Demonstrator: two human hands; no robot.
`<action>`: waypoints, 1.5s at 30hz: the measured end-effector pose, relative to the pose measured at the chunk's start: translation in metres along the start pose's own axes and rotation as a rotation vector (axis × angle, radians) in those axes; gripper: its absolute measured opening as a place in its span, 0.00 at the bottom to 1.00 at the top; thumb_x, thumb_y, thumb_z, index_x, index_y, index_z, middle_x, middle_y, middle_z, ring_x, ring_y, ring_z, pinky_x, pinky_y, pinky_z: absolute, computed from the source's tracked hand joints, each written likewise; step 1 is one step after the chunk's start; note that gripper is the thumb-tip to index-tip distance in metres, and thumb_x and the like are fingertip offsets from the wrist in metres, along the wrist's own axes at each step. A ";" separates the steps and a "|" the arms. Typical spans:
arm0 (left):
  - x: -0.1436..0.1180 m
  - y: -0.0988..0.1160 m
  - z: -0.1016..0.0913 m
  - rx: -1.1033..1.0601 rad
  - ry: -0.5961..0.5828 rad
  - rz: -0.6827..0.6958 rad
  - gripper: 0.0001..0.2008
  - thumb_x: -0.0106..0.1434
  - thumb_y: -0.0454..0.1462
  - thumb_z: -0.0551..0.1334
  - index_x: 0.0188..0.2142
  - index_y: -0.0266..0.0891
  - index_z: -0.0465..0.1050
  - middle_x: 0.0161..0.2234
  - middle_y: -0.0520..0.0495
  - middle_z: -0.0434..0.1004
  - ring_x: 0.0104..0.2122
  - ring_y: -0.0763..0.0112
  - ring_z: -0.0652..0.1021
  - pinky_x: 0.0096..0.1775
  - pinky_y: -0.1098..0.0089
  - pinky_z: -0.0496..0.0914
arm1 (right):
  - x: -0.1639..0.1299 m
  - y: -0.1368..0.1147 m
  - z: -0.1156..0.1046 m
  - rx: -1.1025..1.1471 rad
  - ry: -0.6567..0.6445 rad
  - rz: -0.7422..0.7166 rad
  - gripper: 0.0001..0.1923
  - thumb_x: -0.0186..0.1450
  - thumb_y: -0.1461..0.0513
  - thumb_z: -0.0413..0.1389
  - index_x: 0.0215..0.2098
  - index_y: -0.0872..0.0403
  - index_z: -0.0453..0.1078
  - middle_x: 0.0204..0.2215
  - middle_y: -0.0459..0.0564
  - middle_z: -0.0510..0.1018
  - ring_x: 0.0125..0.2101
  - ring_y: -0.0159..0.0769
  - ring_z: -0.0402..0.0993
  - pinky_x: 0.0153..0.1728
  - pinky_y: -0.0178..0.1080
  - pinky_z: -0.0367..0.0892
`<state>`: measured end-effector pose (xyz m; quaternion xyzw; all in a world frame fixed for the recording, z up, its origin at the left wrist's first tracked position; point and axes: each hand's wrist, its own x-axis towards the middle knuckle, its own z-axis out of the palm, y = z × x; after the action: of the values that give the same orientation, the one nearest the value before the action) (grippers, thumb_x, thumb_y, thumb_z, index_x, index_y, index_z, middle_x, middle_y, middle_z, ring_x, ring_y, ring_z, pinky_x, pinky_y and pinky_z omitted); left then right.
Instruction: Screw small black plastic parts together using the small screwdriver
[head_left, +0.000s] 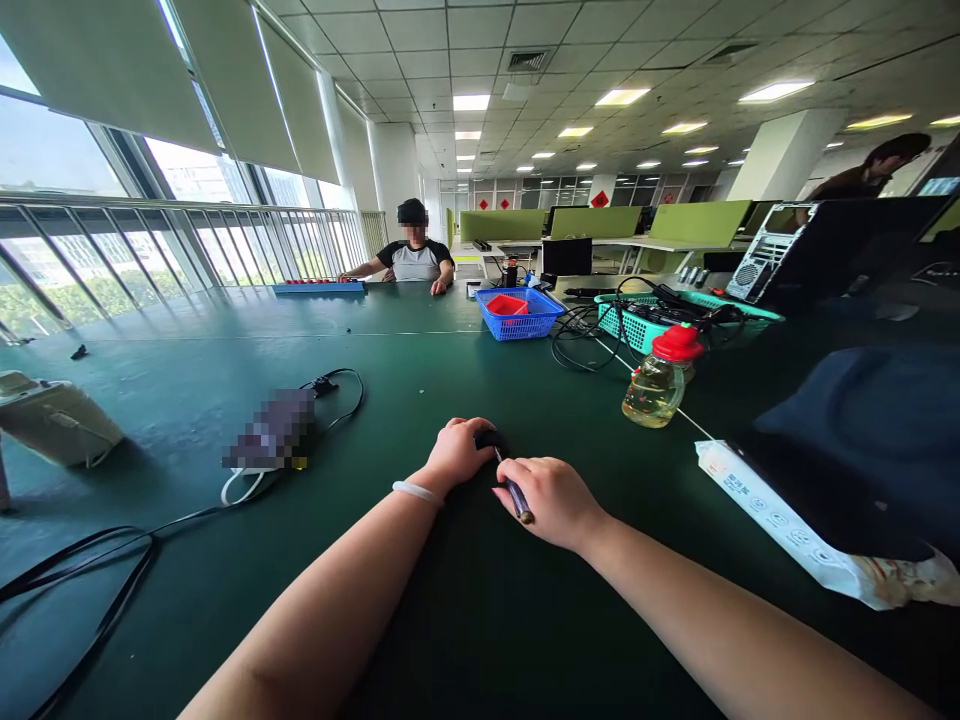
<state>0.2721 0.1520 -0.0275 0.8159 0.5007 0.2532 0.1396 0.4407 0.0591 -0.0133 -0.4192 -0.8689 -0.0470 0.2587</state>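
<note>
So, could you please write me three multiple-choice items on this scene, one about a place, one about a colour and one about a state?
1. Where does the blue basket stand?
A. On the far part of the table
B. On the floor
C. On a chair

2. What colour is the cap of the bottle?
A. Green
B. Red
C. White

3. What is the right hand doing?
A. Resting flat and empty
B. Lifting the bottle
C. Gripping a dark pen

Answers:
1. A, as it sits on the green table well beyond the hands.
2. B, as the cap is plainly red.
3. C, as the fingers close round the pen beside the left hand.
</note>
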 end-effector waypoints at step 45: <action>0.007 -0.010 0.003 0.063 -0.012 -0.046 0.19 0.53 0.46 0.70 0.43 0.44 0.78 0.45 0.45 0.80 0.54 0.53 0.70 0.57 0.56 0.63 | 0.000 0.019 0.009 0.515 0.151 0.304 0.07 0.67 0.57 0.52 0.32 0.50 0.62 0.23 0.43 0.70 0.22 0.32 0.66 0.25 0.33 0.59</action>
<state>0.2689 0.1623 -0.0325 0.8098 0.5260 0.2292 0.1228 0.4514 0.0736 -0.0236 -0.4606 -0.7579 0.1829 0.4243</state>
